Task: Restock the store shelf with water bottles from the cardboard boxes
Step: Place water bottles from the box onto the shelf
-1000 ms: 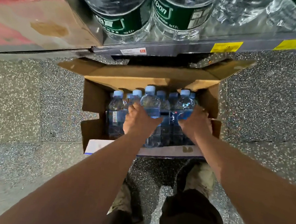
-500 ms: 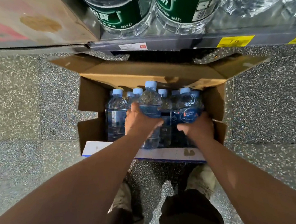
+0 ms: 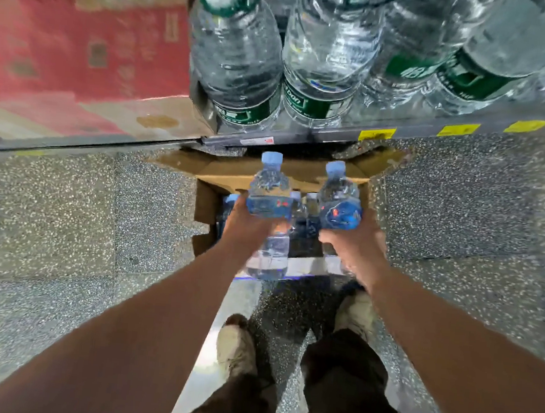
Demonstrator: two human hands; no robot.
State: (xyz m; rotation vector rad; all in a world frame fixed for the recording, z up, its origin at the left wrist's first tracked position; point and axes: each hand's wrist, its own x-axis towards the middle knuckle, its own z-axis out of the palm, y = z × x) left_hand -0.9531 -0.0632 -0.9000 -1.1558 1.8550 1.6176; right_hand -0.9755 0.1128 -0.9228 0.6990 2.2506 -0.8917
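I see two small clear plastic water bottles, each with a pale blue cap and a blue wrap label, held up above the open brown cardboard box on the speckled grey floor. The left hand grips the left small bottle around its middle, fingers curled around the body below the label, base sticking out toward me. The right hand grips the right small bottle the same way, fingers wrapped tight under the label. Both bottles are tilted, caps pointing away from me toward the shelf, roughly side by side, not touching each other.

Both labels are blue with small red marks; motion blur kills the text, so I can't read a brand there.

More blue-capped bottles sit in the box between and below my hands, partly hidden. The box flaps are folded open, and the far flap lies close under the edge of the grey metal shelf.

On that shelf stand large clear water jugs with dark green labels. One label shows white letters that read "...rbon", partly cut off. There is smaller print under it, too blurred to read. Yellow price tags are stuck on the shelf edge, text illegible. A white tag with a red mark sits lower left on the edge.

A red and tan printed carton sits left of the jugs, its print blurred.
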